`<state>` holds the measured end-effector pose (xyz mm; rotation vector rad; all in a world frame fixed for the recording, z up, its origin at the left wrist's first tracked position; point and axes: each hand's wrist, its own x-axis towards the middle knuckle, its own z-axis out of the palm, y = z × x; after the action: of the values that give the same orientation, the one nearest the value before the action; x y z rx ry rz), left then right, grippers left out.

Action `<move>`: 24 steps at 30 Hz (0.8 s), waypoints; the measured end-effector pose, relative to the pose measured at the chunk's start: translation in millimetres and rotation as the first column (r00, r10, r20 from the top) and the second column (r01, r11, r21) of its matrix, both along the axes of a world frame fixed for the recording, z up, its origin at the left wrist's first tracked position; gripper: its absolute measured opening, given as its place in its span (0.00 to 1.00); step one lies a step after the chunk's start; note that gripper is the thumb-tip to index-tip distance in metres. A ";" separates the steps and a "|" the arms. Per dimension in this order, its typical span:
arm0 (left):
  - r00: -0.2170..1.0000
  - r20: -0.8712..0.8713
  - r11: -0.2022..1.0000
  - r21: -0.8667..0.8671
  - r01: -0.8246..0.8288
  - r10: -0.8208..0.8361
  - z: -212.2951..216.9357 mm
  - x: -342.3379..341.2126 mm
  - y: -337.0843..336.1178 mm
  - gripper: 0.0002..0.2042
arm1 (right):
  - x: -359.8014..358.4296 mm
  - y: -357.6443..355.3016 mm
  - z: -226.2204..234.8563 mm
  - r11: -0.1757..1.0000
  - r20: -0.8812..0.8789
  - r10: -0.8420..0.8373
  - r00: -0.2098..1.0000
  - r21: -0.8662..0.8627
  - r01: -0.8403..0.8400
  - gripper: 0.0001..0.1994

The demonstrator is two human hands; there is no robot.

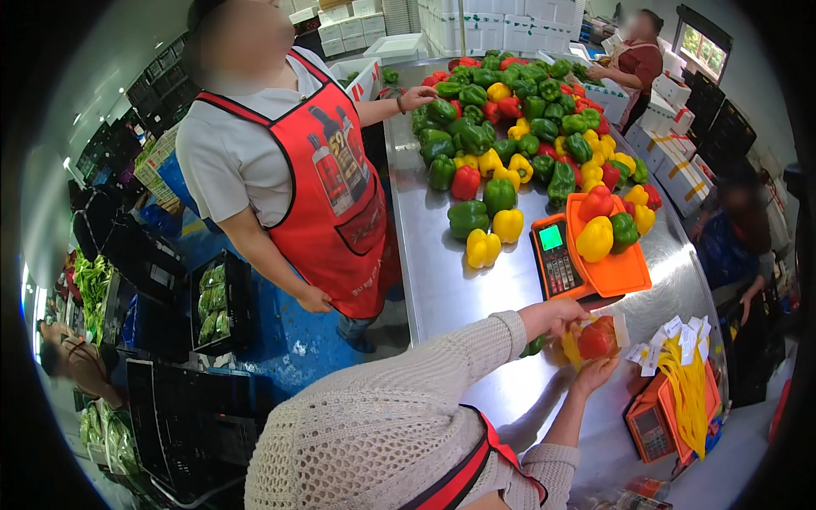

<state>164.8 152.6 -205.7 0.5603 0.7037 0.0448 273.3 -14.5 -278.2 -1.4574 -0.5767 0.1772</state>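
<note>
Both my hands hold a bag of bell peppers over the steel table. A red pepper shows through the bag, with yellow beside it and a pale flap at its right side. My left hand grips the bag's upper left, fingers closed. Below it, my right hand curls around the underside. Just beyond my hands stands an orange scale with a lit green display. On its orange tray lie red, yellow and green peppers. A green pepper peeks out beside my left wrist, partly hidden.
Loose peppers cover the table's far part. Yellow net bags with white tags drape over a second orange scale at right. A co-worker in a red apron stands left, one hand at the heap. More people work at right.
</note>
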 end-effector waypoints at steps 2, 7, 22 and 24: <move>1.000 -0.007 0.998 -0.067 0.006 -0.007 1.5 7.0 -0.9 0.06 | 11.0 -9.8 -9.7 0.999 -0.040 0.003 0.999 -0.032 -0.004 0.11; 0.982 0.152 0.966 -0.250 -0.068 0.109 -35.1 9.4 11.2 0.07 | -6.3 3.7 15.9 0.982 0.043 -0.040 0.998 -0.185 0.048 0.17; 0.935 -0.212 0.595 0.803 0.000 0.285 -21.2 16.4 -33.4 0.13 | -24.2 -3.4 35.4 0.978 -0.723 0.082 0.686 0.189 0.083 0.11; 0.931 -0.222 0.581 0.814 0.013 0.290 -22.3 19.5 -32.3 0.13 | -26.1 -3.7 35.5 0.980 -0.734 0.078 0.675 0.181 0.084 0.12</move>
<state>184.2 120.3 -228.1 1.4324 1.0648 0.4583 247.2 -18.2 -242.7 -1.0551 0.0886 0.6618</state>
